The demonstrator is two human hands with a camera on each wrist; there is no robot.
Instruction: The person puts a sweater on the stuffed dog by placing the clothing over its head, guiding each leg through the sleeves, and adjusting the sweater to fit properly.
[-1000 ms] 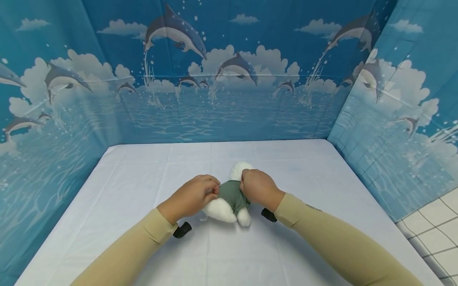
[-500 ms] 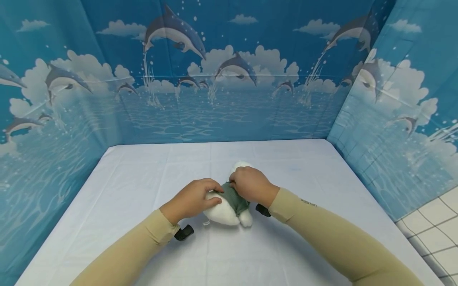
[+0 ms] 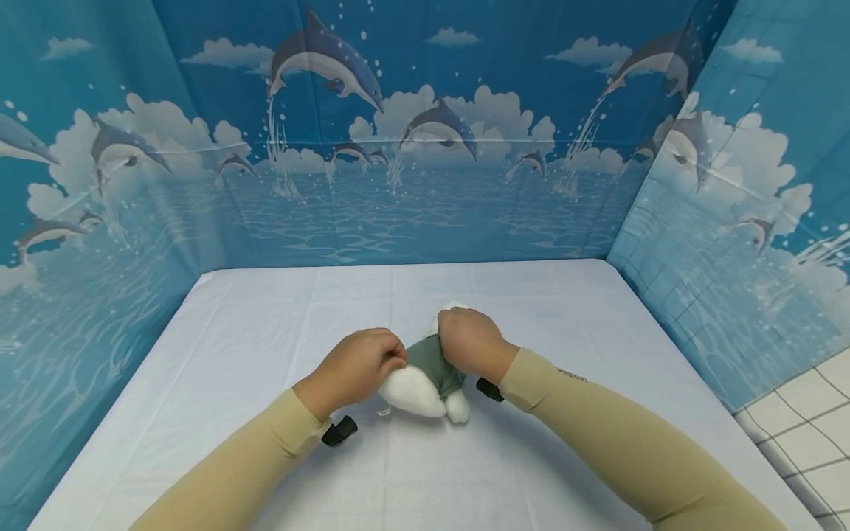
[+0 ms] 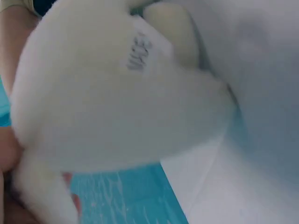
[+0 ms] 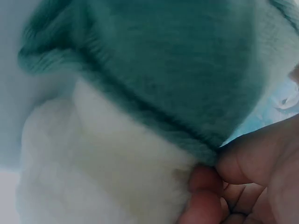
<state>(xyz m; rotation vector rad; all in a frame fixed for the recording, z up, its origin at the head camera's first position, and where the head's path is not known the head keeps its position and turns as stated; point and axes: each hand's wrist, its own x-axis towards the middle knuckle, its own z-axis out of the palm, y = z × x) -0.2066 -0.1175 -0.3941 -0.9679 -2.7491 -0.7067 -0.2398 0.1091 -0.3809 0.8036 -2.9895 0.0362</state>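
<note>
A white plush toy in a green knitted sweater lies on its side on the white-covered table. My left hand holds it at the left, its fingers curled round a white limb in the left wrist view. There, a tag printed "MADE" sticks out from the furry body. With thumb and fingers, my right hand pinches the sweater's ribbed edge, seen closely in the right wrist view, where white fur shows below it. The right hand hides most of the toy's head.
Around the toy spreads a white tablecloth. Blue curtains printed with dolphins enclose the back and sides. White tiles show at the lower right. Black wrist mounts hang under both wrists.
My left thumb and fingers spread apart half a second ago and now close on the toy again. The right hand has shifted slightly left and away from me along the sweater's edge.
</note>
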